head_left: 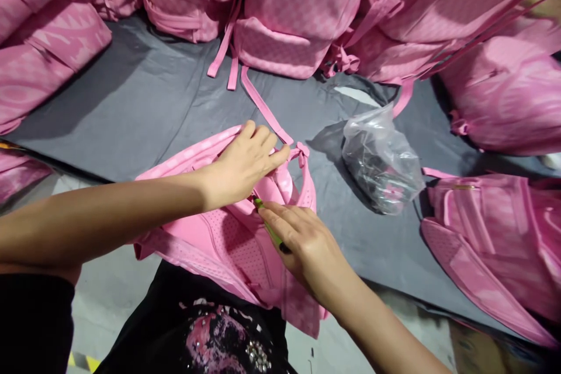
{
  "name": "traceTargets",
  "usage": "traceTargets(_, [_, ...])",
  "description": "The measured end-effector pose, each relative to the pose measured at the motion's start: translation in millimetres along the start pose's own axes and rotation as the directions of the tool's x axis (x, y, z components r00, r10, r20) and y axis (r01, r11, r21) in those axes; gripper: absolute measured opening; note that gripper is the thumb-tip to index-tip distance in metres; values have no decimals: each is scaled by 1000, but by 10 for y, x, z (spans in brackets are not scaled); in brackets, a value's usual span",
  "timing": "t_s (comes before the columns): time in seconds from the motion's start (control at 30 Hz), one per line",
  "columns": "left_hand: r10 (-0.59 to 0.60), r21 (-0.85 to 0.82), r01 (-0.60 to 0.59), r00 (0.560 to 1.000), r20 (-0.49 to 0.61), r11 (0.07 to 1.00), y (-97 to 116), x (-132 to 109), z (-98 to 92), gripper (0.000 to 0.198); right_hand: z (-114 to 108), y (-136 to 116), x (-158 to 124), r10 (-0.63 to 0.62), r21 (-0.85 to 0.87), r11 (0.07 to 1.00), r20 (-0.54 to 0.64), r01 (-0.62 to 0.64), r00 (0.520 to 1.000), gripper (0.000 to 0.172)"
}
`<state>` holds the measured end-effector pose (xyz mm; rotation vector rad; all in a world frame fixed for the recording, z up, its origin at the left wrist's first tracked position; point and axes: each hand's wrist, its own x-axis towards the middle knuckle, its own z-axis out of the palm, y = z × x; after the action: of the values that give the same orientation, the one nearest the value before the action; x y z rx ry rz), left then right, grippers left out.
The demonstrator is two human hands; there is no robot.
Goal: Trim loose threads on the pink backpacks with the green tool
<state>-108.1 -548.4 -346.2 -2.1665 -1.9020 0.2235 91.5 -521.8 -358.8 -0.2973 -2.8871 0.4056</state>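
Note:
A pink backpack (236, 234) with dotted mesh padding lies in front of me, across the near edge of the table. My left hand (248, 160) grips its upper part, fingers curled over the fabric near a strap buckle (302, 152). In my right hand (302, 236) is a small green-handled tool (272, 228) with a dark end. Its tip meets the backpack just below my left hand; the exact contact is hidden by fingers and fabric. A pink strap (265, 105) runs from the far bags toward my left fingers.
Several pink backpacks (302, 6) line the far side of the grey-covered table (175, 87). More stand at left (48, 52). A clear plastic bag (381, 158) with dark contents sits right of my hands, beside another pink backpack (491, 234).

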Motion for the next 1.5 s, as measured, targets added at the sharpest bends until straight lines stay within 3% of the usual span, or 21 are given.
traceTargets(0.33, [5,32,-4,1000,-9,999,23,24,-2,65,-39,56,108,3,35,999,53,-4,999,42])
traceTargets(0.57, [9,18,-9,999,43,1000,27,29,-56,66,-30,45,122,17,44,999,11,-18,1000,42])
traceTargets(1.0, [20,22,-21,1000,18,1000,22,52,-33,59,9,67,122,6,25,1000,-99,-4,995,32])
traceTargets(1.17, [16,12,-16,1000,-13,1000,34,77,26,60,33,92,155,26,40,999,-83,-23,996,26])
traceTargets(1.27, [58,-48,-55,996,65,997,-47,95,-4,68,67,98,148,43,48,998,-111,-38,993,25])
traceTargets(1.37, [71,-131,-47,980,184,990,-221,46,-121,92,99,88,95,102,128,988,-114,-87,988,24])
traceTargets(1.43, [-36,-184,99,946,322,978,-338,-22,-243,106,127,69,70,137,193,976,-159,-105,978,24])
traceTargets(1.5, [-148,-201,266,874,462,943,-405,-85,-372,116,174,32,90,149,284,955,-216,-84,965,25])
